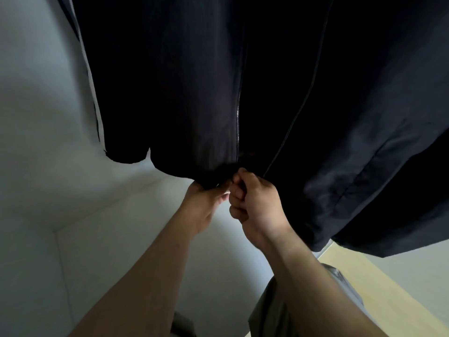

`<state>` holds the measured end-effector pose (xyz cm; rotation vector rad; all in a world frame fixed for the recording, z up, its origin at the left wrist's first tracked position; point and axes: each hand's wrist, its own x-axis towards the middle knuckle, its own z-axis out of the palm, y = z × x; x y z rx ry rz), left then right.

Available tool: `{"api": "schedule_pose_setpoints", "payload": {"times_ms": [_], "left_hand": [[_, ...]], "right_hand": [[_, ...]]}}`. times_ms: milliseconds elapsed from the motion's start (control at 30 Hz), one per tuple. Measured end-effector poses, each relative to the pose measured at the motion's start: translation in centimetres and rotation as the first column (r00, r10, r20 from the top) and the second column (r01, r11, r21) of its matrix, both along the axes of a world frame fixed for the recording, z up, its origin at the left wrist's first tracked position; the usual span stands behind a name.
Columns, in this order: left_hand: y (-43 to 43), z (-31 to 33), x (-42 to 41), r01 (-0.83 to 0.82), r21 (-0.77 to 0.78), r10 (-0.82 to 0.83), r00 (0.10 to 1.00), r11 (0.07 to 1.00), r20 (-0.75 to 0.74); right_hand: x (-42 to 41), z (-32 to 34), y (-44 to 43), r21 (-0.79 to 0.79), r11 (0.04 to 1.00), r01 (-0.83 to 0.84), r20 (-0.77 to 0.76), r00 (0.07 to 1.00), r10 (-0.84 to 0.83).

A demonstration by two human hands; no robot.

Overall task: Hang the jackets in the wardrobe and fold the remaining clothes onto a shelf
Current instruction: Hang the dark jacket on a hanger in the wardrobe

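Dark jacket (170, 93) hangs in a white wardrobe (36, 93), left grip (206, 200) pinching its bottom hem (189, 172) by the zipper (239, 113), right grip (257, 205) curled on the hem just beside it.

"Where is there room to reach?"

"Under the hem of the dark jacket (189, 81). It's open from there down to the wardrobe's pale panels (36, 105), widest toward the left corner."

"Higher up?"

"Blocked. The jacket hangs like a curtain across the whole upper part, and its right side drops lower, toward the wooden floor (388, 300)."

"The left side?"

"The striped sleeve (114, 117) hangs near the wardrobe's left wall, with a narrow gap between them."

"The middle?"

"Taken. The left hand (206, 203) and the right hand (257, 205) pinch the hem below the zipper (239, 110), touching each other, and both forearms cross the space beneath."
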<state>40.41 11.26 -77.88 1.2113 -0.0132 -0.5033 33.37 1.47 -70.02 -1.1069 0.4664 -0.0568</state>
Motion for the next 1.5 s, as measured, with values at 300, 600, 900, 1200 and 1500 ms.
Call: {"api": "schedule_pose_setpoints", "payload": {"times_ms": [300, 600, 900, 1200, 1500], "left_hand": [[-0.6, 2.5, -2.4, -0.323, 0.417, 0.371, 0.928, 0.850, -0.037], [1.5, 8.4, -5.0, -0.726, 0.473, 0.054, 0.571, 0.499, 0.819], [0.4, 10.2, -4.6, -0.589, 0.544, 0.026, 0.692, 0.597, 0.721], [0.2, 13.5, -4.7, -0.456, 0.567, -0.036, 0.757, 0.686, 0.652], [0.4, 21.0, -3.5, -0.518, 0.427, -0.011, 0.627, 0.741, 0.779]], "right_hand": [[-1.6, 5.4, 0.8, -0.063, 0.991, -0.118, -0.142, 0.984, 0.108], [-2.2, 7.8, 1.5, 0.010, 0.979, -0.203, -0.299, 0.934, 0.197], [-2.7, 13.1, 1.2, -0.021, 0.984, -0.176, -0.121, 0.978, 0.172], [-3.9, 18.0, 1.0, 0.089, 0.973, -0.213, -0.063, 0.974, 0.219], [-4.9, 24.1, 1.3, -0.050, 0.977, -0.207, 0.082, 0.974, 0.210]]}}
